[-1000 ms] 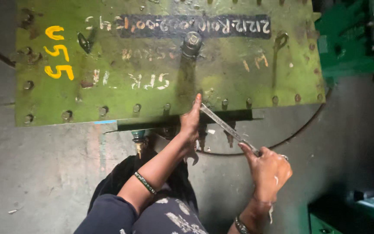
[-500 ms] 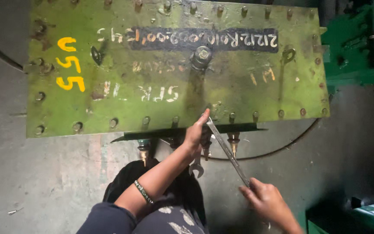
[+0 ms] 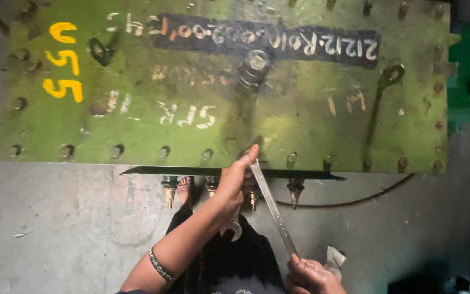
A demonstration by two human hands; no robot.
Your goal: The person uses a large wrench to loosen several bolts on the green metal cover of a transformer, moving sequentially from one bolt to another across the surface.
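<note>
A long spanner (image 3: 272, 209) is gripped at its lower end by the right hand (image 3: 312, 276), closed around the handle. Its upper end is set at a bolt (image 3: 247, 155) on the near edge of the green cover (image 3: 202, 109). The left hand (image 3: 236, 182) is laid against that same end, forefinger stretched up onto the cover, while a second spanner (image 3: 232, 227) is held in its curled fingers, hanging below the palm. Brass terminals (image 3: 295, 189) are seen beneath the cover's edge, above the concrete floor (image 3: 72, 228).
</note>
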